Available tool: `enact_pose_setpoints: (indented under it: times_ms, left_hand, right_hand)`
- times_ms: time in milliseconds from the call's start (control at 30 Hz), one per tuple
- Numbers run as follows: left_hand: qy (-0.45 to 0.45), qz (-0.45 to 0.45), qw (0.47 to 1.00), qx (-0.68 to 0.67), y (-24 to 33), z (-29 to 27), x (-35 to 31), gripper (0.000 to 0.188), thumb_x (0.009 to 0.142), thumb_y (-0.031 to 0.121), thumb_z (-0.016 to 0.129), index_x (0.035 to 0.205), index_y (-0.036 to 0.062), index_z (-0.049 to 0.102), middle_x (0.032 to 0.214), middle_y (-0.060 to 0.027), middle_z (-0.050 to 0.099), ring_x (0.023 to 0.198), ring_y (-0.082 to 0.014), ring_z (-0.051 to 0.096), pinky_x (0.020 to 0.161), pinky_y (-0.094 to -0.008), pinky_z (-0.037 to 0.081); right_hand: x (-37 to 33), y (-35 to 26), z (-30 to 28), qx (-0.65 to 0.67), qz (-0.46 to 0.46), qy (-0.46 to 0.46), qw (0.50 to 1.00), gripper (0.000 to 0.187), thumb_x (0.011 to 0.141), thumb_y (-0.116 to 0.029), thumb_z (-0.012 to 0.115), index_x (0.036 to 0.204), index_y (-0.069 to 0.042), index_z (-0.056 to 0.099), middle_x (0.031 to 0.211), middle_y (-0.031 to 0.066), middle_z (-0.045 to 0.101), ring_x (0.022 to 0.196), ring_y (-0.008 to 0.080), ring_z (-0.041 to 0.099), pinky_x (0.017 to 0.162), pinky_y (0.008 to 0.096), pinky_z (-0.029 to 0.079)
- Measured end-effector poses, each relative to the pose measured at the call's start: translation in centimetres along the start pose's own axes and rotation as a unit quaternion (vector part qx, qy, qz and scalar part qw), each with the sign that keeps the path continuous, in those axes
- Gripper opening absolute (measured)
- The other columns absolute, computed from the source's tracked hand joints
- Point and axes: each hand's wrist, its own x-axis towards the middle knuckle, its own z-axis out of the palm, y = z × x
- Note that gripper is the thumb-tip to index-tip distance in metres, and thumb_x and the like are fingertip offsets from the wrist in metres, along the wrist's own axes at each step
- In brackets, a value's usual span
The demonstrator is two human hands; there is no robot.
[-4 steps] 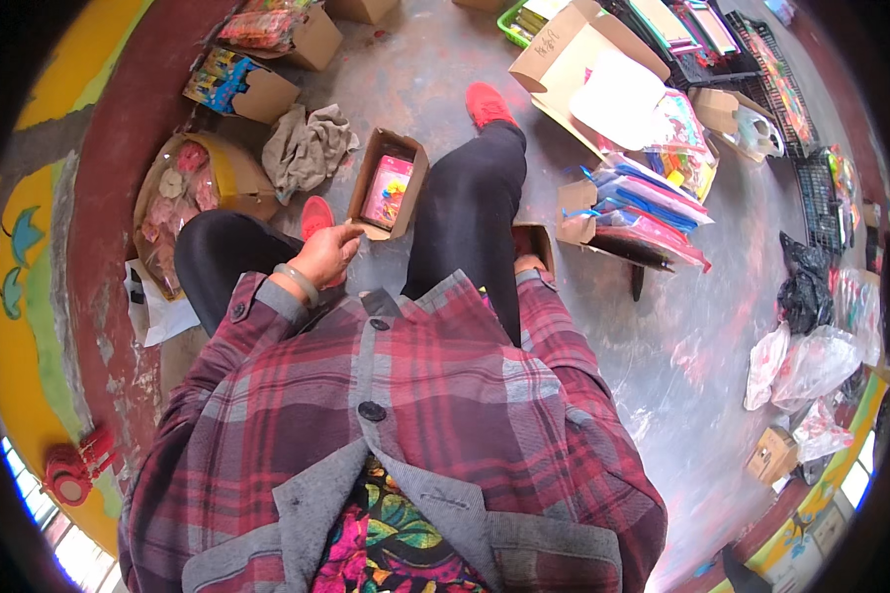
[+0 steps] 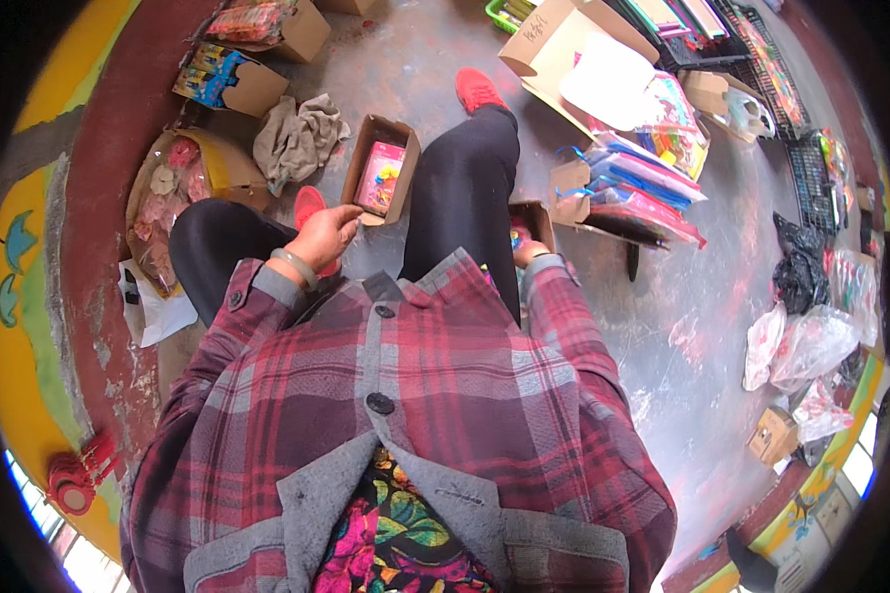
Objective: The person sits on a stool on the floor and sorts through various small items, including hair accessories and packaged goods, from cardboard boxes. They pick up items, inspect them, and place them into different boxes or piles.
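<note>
Between my feet stands an open cardboard box holding a flat pink packet with a bright multicoloured patch. My left hand, a pale bangle on its wrist, hovers just off the box's near left corner. Its fingers are loosely extended and I see nothing in them. Beyond my right thigh is a second small cardboard box, partly hidden by the leg, with something pink and blue inside. My right hand is at its near edge, fingers reaching in and mostly out of sight, so their grip cannot be made out.
A crumpled grey cloth and a carton of pink wrapped goods lie on the left. To the right are a stack of flat plastic packets, a large open carton, black crates and plastic bags.
My right hand has drawn back a little, uncovering some of the pink and blue contents of its box. My left hand stays close to the other box's corner.
</note>
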Motion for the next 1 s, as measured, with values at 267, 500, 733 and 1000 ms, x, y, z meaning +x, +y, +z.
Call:
enact_pose_setpoints:
  times_ms: [267,500,733,1000]
  left_hand:
    - [0.024,0.071,0.997,0.028,0.2,-0.5,-1.3,0.029,0.087,0.013,0.053,0.111,-0.0019,0.056,0.103,-0.0180,0.062,0.097,-0.0259,0.060,0.082,-0.0316,0.046]
    - [0.067,0.116,0.989,-0.056,2.1,-1.9,-1.9,0.028,0.089,0.017,0.052,0.110,-0.0014,0.058,0.100,-0.0150,0.063,0.093,-0.0224,0.060,0.081,-0.0306,0.046]
    - [-0.044,0.220,0.865,-0.449,11.9,-2.9,-4.7,0.051,0.093,0.030,0.046,0.134,0.0019,0.033,0.129,-0.0149,0.044,0.118,-0.0228,0.045,0.097,-0.0364,0.038]
    - [0.035,0.204,0.727,-0.654,13.2,-3.7,-5.9,0.061,0.092,0.048,0.037,0.131,0.0008,0.034,0.125,-0.0157,0.048,0.110,-0.0254,0.052,0.094,-0.0389,0.042]
  right_hand:
    - [-16.4,10.3,-4.0,0.411,-0.137,-0.109,0.895,0.038,0.083,-0.035,0.058,0.099,-0.001,0.060,0.091,0.0057,0.064,0.082,0.0129,0.058,0.071,0.0253,0.044]
    - [-28.0,8.7,-8.3,0.553,-0.244,0.002,0.796,0.073,0.075,-0.040,0.065,0.127,0.004,0.039,0.111,0.0113,0.059,0.096,0.0147,0.056,0.081,0.0271,0.045]
    - [-32.6,-7.3,-14.6,0.424,-0.384,0.045,0.819,0.047,0.079,-0.025,0.061,0.115,0.003,0.048,0.102,0.0073,0.059,0.090,0.0125,0.055,0.080,0.0266,0.044]
    - [-31.9,-21.0,-13.2,0.242,-0.429,0.158,0.856,0.065,0.066,-0.041,0.070,0.106,0.008,0.052,0.090,0.0228,0.063,0.085,0.0333,0.063,0.074,0.0353,0.048]
